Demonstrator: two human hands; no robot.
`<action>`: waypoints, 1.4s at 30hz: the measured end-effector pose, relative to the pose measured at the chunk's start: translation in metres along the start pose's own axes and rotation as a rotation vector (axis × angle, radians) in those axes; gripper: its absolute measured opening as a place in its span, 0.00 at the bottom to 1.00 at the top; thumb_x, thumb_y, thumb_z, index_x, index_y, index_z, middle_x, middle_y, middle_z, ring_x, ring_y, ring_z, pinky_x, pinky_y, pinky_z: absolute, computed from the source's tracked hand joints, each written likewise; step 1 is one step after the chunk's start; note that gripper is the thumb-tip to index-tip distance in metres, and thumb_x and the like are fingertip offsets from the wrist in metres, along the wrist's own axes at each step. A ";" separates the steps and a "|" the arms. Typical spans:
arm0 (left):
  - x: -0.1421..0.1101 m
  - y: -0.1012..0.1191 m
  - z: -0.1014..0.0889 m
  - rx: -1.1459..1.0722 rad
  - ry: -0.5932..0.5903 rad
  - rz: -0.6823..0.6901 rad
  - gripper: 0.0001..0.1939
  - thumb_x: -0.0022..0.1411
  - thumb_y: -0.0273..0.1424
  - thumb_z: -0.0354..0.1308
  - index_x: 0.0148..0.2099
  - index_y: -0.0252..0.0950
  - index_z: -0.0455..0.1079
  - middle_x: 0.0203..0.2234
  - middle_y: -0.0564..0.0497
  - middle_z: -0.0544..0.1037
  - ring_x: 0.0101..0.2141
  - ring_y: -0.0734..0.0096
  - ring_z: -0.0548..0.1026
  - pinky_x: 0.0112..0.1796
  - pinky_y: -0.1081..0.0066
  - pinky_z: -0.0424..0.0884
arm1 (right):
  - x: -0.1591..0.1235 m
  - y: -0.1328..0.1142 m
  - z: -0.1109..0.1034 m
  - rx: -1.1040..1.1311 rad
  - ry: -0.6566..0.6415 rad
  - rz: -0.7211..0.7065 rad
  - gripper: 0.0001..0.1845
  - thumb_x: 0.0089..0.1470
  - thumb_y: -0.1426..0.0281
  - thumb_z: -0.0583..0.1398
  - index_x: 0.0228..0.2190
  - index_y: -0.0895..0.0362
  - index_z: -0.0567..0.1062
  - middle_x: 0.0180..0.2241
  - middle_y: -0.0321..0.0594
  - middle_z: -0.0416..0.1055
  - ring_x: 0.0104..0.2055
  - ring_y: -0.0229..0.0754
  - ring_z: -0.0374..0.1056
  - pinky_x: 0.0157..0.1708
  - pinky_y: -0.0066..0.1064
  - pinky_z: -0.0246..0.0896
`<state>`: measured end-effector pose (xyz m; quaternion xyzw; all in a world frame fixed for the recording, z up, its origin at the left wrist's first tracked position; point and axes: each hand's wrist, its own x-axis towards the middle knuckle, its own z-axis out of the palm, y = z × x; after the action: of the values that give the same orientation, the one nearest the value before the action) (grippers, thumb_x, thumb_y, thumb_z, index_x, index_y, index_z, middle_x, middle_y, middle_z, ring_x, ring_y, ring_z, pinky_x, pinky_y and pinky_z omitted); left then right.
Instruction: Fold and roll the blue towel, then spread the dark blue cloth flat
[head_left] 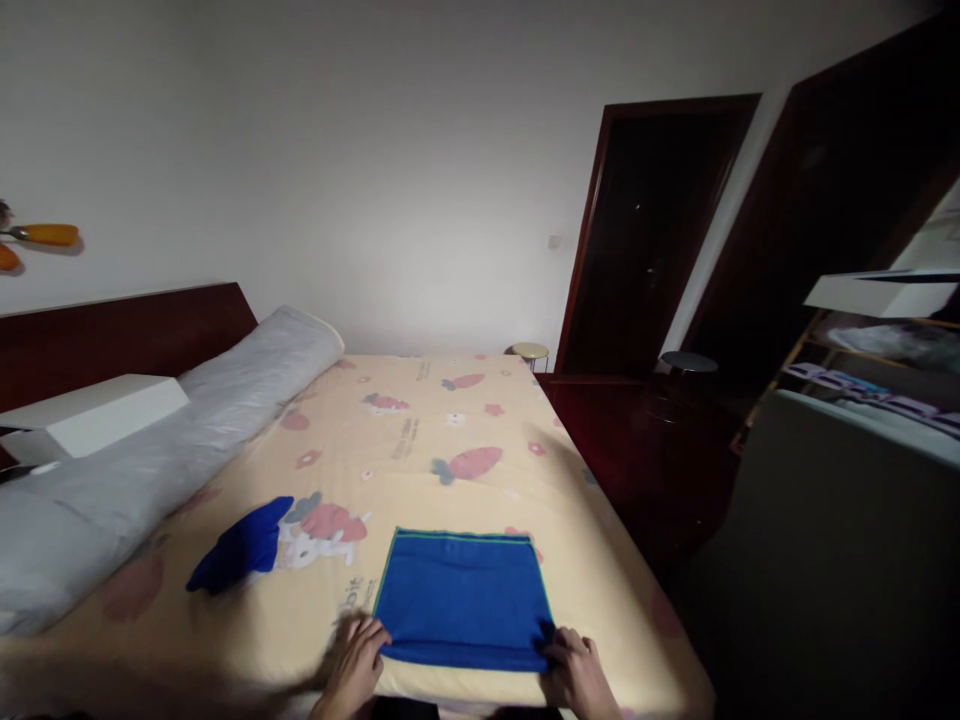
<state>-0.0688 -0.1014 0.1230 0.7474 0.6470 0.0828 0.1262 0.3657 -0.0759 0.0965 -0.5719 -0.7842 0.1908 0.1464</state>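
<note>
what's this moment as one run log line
left hand: at near left corner of blue cloth | right hand: at near right corner | blue cloth: lying on patterned sheet | darker blue item: to its left

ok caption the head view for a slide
Left hand and right hand hold the near corners of a flat blue cloth on a bed.

- A bedroom in a home, by the look of it: a large bed [420,440] fills much of the room.
- The sheet [517,490] is printed with rabbits, strawberries and flowers.
- A dark red headboard [135,335] stands against a plain wall [390,180], with a long grey roll [255,365] lying along it.
- A dark door [652,240], a wall switch [555,241], two round stools [530,351] and a loaded shelf rack [892,360] furnish the rest.
</note>
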 end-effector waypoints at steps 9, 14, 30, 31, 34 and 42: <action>0.013 -0.042 0.004 -0.192 -0.061 -0.130 0.21 0.45 0.16 0.53 0.37 0.44 0.76 0.39 0.56 0.80 0.48 0.67 0.73 0.52 0.67 0.63 | 0.009 0.027 0.002 0.220 0.043 0.194 0.21 0.38 0.65 0.52 0.34 0.50 0.78 0.36 0.38 0.78 0.40 0.48 0.73 0.45 0.37 0.65; 0.023 -0.051 0.006 -0.281 -0.044 -0.221 0.17 0.47 0.18 0.52 0.35 0.40 0.76 0.34 0.55 0.81 0.40 0.67 0.77 0.43 0.72 0.70 | 0.012 0.029 0.005 0.221 0.085 0.245 0.17 0.40 0.63 0.53 0.30 0.51 0.78 0.32 0.37 0.79 0.38 0.48 0.73 0.40 0.35 0.66; 0.054 0.083 0.092 -0.062 0.085 0.120 0.30 0.63 0.22 0.42 0.65 0.45 0.59 0.65 0.52 0.63 0.63 0.67 0.62 0.61 0.61 0.64 | 0.051 -0.100 0.104 -0.008 0.061 -0.238 0.27 0.61 0.64 0.52 0.61 0.47 0.63 0.62 0.41 0.61 0.63 0.50 0.60 0.59 0.45 0.60; 0.053 0.076 0.091 -0.050 0.078 0.129 0.28 0.65 0.25 0.42 0.66 0.45 0.57 0.65 0.51 0.62 0.64 0.66 0.61 0.61 0.59 0.64 | 0.049 -0.093 0.102 -0.027 0.040 -0.219 0.26 0.62 0.61 0.51 0.61 0.47 0.63 0.63 0.41 0.60 0.64 0.50 0.58 0.60 0.46 0.59; 0.043 0.027 0.078 0.018 0.087 0.089 0.26 0.69 0.30 0.40 0.67 0.49 0.52 0.66 0.52 0.59 0.64 0.65 0.60 0.61 0.53 0.63 | 0.036 -0.046 0.079 -0.082 0.070 -0.107 0.26 0.63 0.58 0.49 0.61 0.46 0.61 0.64 0.39 0.56 0.65 0.50 0.55 0.62 0.48 0.57; 0.027 0.009 0.083 0.241 0.372 -0.014 0.34 0.61 0.18 0.39 0.67 0.47 0.50 0.65 0.52 0.59 0.64 0.63 0.61 0.61 0.49 0.61 | 0.015 -0.019 0.075 -0.141 0.219 -0.085 0.26 0.63 0.63 0.49 0.62 0.44 0.60 0.64 0.40 0.54 0.65 0.51 0.56 0.59 0.47 0.61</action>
<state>-0.0327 -0.0825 0.0456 0.7243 0.6696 0.1404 -0.0853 0.3119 -0.0761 0.0390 -0.5643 -0.7986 0.0653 0.1988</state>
